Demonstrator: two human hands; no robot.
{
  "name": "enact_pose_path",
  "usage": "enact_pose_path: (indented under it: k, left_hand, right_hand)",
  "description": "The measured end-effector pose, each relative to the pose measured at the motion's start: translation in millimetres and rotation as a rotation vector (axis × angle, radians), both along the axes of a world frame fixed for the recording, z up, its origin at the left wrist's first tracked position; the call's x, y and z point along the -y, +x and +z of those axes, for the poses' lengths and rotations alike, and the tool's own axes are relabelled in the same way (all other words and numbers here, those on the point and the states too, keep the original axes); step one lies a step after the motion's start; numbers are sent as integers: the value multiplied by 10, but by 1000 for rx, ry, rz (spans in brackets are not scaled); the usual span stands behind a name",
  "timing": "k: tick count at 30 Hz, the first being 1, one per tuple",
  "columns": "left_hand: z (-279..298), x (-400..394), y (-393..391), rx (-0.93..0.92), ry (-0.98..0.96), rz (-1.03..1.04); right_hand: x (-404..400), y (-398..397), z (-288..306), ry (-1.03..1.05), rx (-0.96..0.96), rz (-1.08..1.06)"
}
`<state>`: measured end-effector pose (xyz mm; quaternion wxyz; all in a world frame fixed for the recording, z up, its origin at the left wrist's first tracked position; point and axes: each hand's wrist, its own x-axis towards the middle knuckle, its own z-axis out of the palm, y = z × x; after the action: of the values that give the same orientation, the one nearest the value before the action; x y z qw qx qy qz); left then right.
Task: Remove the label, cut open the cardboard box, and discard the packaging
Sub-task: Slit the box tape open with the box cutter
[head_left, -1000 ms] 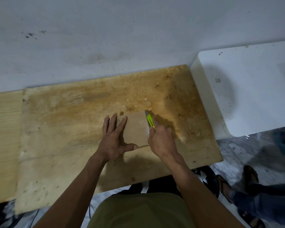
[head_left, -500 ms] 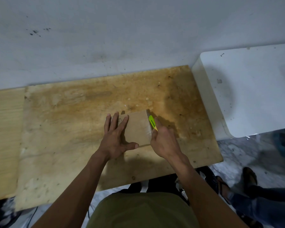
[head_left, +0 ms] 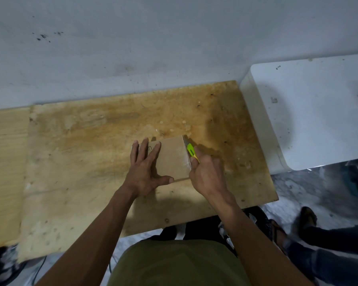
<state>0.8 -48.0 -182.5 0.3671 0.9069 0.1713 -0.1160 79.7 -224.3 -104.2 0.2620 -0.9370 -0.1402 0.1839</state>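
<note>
A small brown cardboard box [head_left: 173, 159] lies flat on a stained plywood board [head_left: 91, 141]. My left hand [head_left: 146, 168] presses down on the box's left part with straight fingers, its thumb along the near edge. My right hand [head_left: 207, 174] grips a yellow-green utility knife [head_left: 191, 152] against the box's right edge, where clear tape shines. The blade itself is hidden between knife and box. Some dark writing shows on the box between my left fingers.
A white block-like surface [head_left: 310, 112] stands to the right of the board, against the grey wall [head_left: 153, 48]. Another person's legs and sandalled feet [head_left: 306, 219] are on the marble floor at the lower right. A paler wooden board [head_left: 4, 162] adjoins at left.
The knife in my right hand has slid a little toward me along the box's right edge. My left hand stays pressed on the box.
</note>
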Motion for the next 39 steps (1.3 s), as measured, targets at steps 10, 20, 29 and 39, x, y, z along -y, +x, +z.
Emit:
enact_pose_path:
  k: [10,20,29,39]
  left_hand:
    - [17,5,-3,-4,-27,16]
    - [29,15,-1,-5,-23,21]
    - [43,24,1,-2,-18,18]
    - [7,25,1,-5,-5,22]
  right_hand:
    - [51,-108,-10,-11,0,-9]
    - [151,-240,-69,-96,18,46]
    - [180,-327,-48,-79,14,32]
    - [241,-429,-44,-94,6,34]
